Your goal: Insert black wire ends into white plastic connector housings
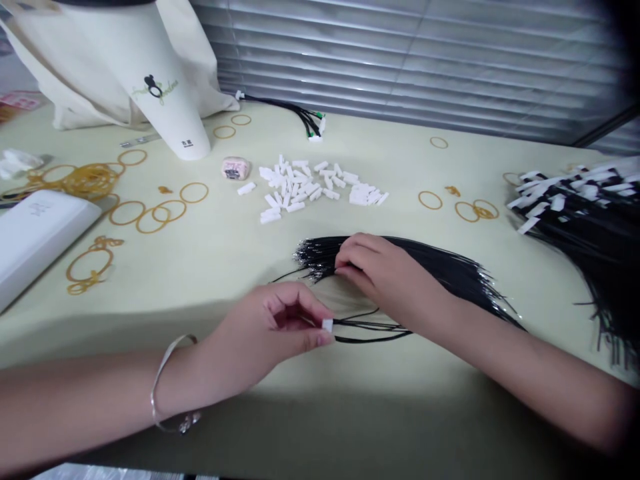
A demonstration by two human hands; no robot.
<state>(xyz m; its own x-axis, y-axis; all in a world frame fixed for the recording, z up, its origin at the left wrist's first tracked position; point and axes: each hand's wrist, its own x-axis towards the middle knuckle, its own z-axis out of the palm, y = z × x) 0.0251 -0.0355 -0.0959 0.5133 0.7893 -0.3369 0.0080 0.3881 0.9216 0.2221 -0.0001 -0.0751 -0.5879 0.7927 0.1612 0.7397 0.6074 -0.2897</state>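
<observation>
The wires (440,262) are black, the connectors (296,207) white, the tabletop (240,247) plain pale green.

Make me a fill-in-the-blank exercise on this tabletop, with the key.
1. The left hand pinches a small ____ connector.
2. The right hand is at a bundle of ____ wires.
3. The bracelet circles the ____ wrist.
4. The loose connectors lie ____ from the camera than the right hand.

Missing words: white; black; left; farther.
</observation>
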